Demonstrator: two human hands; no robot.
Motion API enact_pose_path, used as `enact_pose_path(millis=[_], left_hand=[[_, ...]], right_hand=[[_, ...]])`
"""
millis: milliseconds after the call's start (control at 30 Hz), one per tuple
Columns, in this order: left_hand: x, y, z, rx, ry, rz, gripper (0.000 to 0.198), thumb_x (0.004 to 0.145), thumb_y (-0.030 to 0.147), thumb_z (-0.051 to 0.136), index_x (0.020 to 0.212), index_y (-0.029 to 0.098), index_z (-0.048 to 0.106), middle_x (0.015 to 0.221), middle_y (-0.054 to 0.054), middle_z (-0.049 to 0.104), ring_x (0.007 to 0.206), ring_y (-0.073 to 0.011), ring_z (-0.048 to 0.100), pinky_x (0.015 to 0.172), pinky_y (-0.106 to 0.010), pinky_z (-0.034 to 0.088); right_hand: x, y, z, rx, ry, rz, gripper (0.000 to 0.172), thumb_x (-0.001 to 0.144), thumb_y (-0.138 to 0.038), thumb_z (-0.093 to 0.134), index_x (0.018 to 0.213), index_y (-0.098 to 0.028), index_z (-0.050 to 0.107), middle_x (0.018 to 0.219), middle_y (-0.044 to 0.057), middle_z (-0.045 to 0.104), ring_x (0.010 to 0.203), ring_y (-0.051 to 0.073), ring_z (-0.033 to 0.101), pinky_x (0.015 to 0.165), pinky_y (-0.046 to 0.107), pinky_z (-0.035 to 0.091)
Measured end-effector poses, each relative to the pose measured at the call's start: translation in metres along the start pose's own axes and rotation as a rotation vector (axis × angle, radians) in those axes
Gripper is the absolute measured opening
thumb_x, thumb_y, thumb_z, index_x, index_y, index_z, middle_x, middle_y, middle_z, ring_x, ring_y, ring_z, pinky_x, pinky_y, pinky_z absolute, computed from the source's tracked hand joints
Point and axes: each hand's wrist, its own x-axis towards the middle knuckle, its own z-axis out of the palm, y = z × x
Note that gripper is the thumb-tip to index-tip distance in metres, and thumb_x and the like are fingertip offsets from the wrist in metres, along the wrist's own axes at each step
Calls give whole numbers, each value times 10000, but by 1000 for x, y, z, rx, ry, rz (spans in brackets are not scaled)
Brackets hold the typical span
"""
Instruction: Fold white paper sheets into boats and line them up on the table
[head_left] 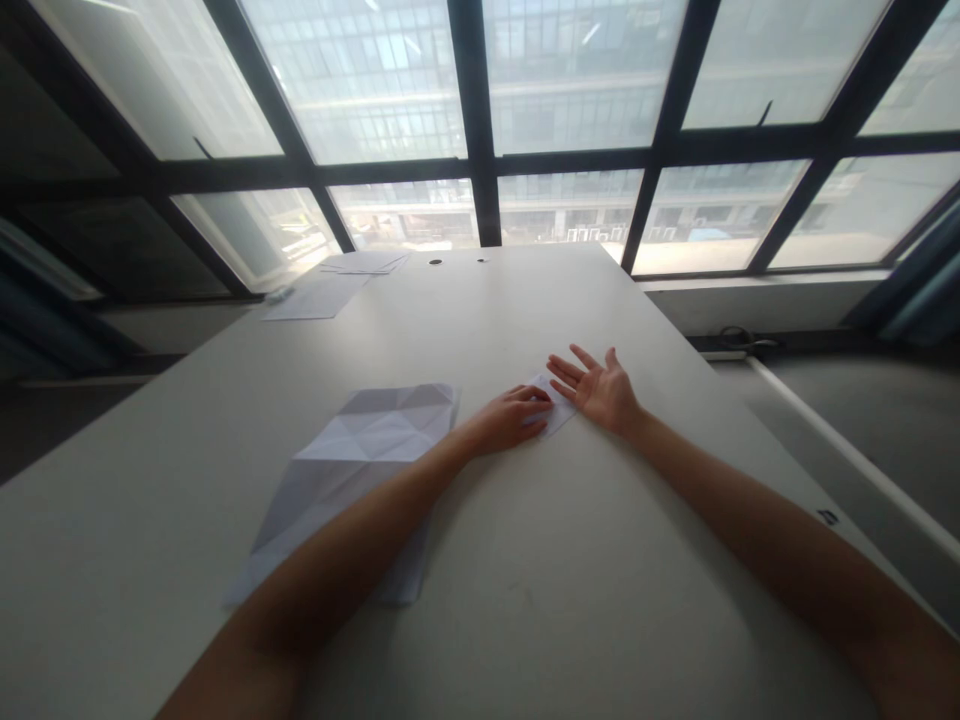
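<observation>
Left forearm: lies across the flat sheets (pixel 300 530) at the near side of the table (pixel 562 600).
Risk at the forearm: dragging my elbow could, I judge, slide or crumple those sheets.
Creased sheet (pixel 386 425): rests on top of them, just beside my left wrist; a careless sweep might knock it askew.
Left hand (pixel 510 418): palm down, fingers together and slightly curled, pressing on the small folded paper (pixel 561 412).
Small folded paper: on the bare tabletop between my two hands, mostly under my left fingers.
Right hand (pixel 604 392): palm up, fingers spread wide, holding nothing. Its fingertips are at the paper's right edge, and I cannot tell whether they touch it.
Risk at the fold: only one hand pins the piece, so an uneven press could let it pivot and set a crooked crease.
Far papers (pixel 330 295): well apart near the window, out of harm.
</observation>
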Motion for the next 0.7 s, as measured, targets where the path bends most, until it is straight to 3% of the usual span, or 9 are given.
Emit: enact_pose_path(millis=[200, 467, 700], left_hand=[[0, 0, -2, -28, 3, 11, 297, 956, 264, 533, 1222, 218, 658, 1233, -90, 623, 1171, -212, 567, 1080, -345, 426], [-1, 10, -6, 119, -84, -30, 548, 923, 378, 573, 1442, 233, 476, 1348, -121, 525, 1218, -272, 518, 1090, -412, 411], [-1, 5, -2, 114, -135, -29, 634, 841, 151, 540, 1462, 233, 446, 1496, -103, 441, 1393, -276, 391, 1185, -457, 292]], right_hand=[[1, -5, -4, 158, 76, 52, 760, 958, -702, 151, 1462, -179, 374, 1354, 212, 590, 1177, 274, 639, 872, 493, 567], [2, -5, -4, 118, 135, 29, 727, 965, -681, 120, 1415, -196, 420, 1346, 199, 602, 1202, 275, 622, 895, 511, 563], [6, -3, -10, -85, 113, -34, 693, 976, -632, 83, 1194, -214, 591, 1325, 160, 629, 1237, 263, 595, 988, 525, 515]])
